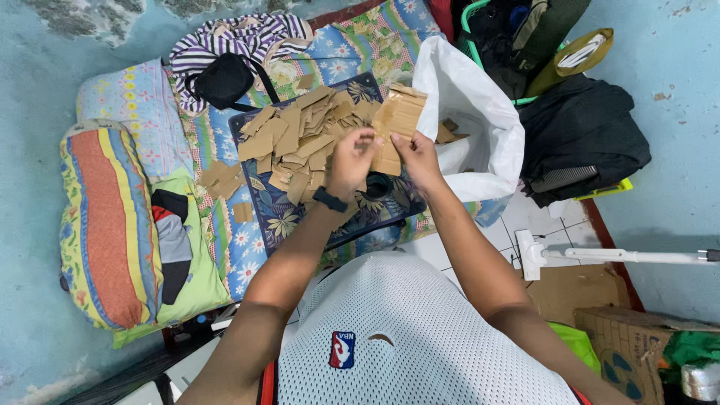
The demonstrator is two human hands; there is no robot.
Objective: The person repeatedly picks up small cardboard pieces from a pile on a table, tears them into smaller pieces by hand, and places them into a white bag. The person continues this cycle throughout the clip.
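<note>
My left hand (351, 159) and my right hand (417, 154) both grip a flat brown cardboard piece (395, 120), held over a dark blue floral cushion (300, 217). A black wristband sits on my left wrist. To the left of my hands a heap of small brown cardboard pieces (300, 135) covers the cushion. Just below the held piece, a small black round thing (377, 185) rests on the cushion. A few cardboard scraps (223, 178) lie off the cushion on the mattress.
A white sack (480, 120) stands open at my right with cardboard inside. A floral mattress (225, 247), pillows (112, 225), a black pouch (223, 80) and striped cloth lie left. Dark clothes (581, 139), a green basket (472, 22), a white handled tool (600, 256) and a cardboard box (626, 345) sit right.
</note>
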